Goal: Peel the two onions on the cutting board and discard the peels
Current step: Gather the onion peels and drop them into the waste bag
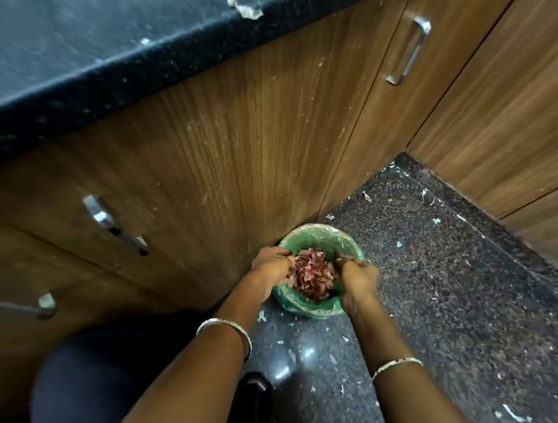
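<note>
As I bend over the bin (351, 243), the discard step is under way and not finished.

Noted by size: the dark surface (81, 42) runs across the top of view, with wooden cupboard fronts (246, 145) below it. The speckled floor (450, 279) carries the green-lined bin, set in the corner against the cupboards. My left hand (271, 270) and right hand (357, 279) are over its mouth, the fingers of both curled in around one reddish clump of peels (311, 273), held above the liner and not let go. Judgement: what is left is to drop this load and gather strays. One pale scrap (246, 8) lies at the surface edge, and small flecks lie on the floor near the bin. The onions and cutting board are out of view, so I cannot confirm both are peeled.
</note>
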Demonstrator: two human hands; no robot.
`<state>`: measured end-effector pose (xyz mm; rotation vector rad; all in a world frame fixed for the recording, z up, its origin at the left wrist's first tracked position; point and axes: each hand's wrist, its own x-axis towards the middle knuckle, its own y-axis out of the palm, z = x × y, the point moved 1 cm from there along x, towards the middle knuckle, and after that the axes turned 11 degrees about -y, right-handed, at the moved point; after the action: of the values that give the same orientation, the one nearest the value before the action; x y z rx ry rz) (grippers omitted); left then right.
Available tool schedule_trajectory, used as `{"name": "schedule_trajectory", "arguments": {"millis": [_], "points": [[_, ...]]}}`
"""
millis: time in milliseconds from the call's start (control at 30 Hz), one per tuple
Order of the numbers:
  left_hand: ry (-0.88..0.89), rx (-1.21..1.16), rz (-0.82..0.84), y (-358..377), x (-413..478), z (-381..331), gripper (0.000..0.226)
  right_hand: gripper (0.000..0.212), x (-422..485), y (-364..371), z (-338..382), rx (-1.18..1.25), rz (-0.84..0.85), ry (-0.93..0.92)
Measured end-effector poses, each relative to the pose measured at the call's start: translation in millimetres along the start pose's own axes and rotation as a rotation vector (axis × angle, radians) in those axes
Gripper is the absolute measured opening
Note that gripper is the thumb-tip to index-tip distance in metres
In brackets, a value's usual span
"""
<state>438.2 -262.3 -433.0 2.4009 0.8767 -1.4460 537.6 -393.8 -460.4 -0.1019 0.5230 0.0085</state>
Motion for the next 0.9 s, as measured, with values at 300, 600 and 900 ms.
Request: {"name": "schedule_trajectory", "arguments": {"millis": [300,600,900], "points": [[0.488,0.128,-0.180,-69,-132,-9,0.019,0.025,-162,34,97,0.092,0.354,-0.369],[0.887,0.114,-0.485,-191,-319,11,0.023,0.022,-345,62,178,0.140,0.631,-0.850],[0.890,0.006,-0.918,-318,-426,55,0.024,0.018,-475,139,211,-0.269,0.768,-1.418]]}}
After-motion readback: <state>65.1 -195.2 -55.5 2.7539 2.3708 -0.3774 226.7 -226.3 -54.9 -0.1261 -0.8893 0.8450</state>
